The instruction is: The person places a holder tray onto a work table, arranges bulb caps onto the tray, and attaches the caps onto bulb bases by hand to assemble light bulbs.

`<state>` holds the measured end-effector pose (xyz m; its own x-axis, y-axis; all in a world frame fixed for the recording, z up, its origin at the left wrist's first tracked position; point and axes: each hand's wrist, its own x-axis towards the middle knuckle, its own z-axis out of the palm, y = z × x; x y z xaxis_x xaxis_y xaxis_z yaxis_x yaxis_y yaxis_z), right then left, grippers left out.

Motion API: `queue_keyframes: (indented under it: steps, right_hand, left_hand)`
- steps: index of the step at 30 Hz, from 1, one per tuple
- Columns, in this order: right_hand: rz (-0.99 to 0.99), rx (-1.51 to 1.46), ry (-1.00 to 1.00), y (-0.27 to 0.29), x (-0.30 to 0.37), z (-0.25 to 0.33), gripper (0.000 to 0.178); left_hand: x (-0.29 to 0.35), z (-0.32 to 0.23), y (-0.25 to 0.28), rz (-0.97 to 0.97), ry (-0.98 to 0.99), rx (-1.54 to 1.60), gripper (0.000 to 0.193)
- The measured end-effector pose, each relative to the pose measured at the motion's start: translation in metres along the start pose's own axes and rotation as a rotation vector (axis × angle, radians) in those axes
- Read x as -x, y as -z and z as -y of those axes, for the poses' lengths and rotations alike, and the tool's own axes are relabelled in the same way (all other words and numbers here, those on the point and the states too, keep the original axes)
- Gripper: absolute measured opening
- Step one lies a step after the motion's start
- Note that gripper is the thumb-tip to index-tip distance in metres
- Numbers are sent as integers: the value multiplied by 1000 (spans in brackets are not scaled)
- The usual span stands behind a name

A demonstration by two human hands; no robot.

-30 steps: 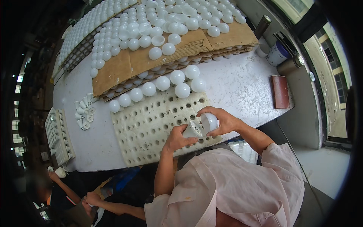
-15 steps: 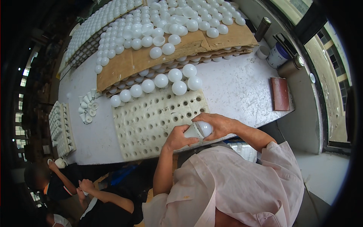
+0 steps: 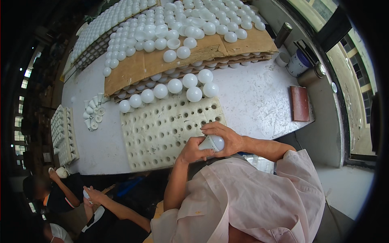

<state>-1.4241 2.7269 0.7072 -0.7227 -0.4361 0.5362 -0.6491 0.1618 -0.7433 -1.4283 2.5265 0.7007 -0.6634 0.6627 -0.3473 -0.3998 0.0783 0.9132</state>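
A white light bulb (image 3: 213,143) is between my hands, low over the near edge of a holed, cream-coloured tray. Its glossy dome sits against the white tapered base, tilted to the right. My left hand (image 3: 192,151) is closed around the base, thumb across the front. My right hand (image 3: 227,139) curves round the dome from the right, its fingers reaching over the top and palm against the side. Beyond my hands lies the holed tray (image 3: 152,135), with several white domes (image 3: 174,86) along its far edge.
Cardboard layers (image 3: 133,75) stacked with white domes fill the back. White bulb bases (image 3: 94,111) lie left of the tray; a rack (image 3: 64,133) stands farther left. A reddish-brown box (image 3: 299,103), a tub (image 3: 298,64) and flasks (image 3: 319,70) line the right. Co-workers' hands (image 3: 94,195) are lower left.
The dome, earlier tilted with its rim showing apart from the base, now sits against it. My right hand has shifted over the dome, and a co-worker's hands have moved at lower left.
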Motion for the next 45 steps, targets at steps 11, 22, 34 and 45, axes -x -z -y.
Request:
queue_keyframes:
  steps: [11,22,34,45]
  right_hand:
    - [63,-196,-96,0,3,-3,44]
    - [107,-134,-163,-6,7,-22,70]
    - [193,-233,-628,-22,-22,-50,80]
    - [277,551,-287,-37,-122,-129,74]
  left_hand:
    - [-1,1,-7,15,51,186,40]
    - [-11,55,19,34,142,494,40]
    - [-14,75,36,-67,168,822,63]
    - [-6,99,50,-469,208,543,38]
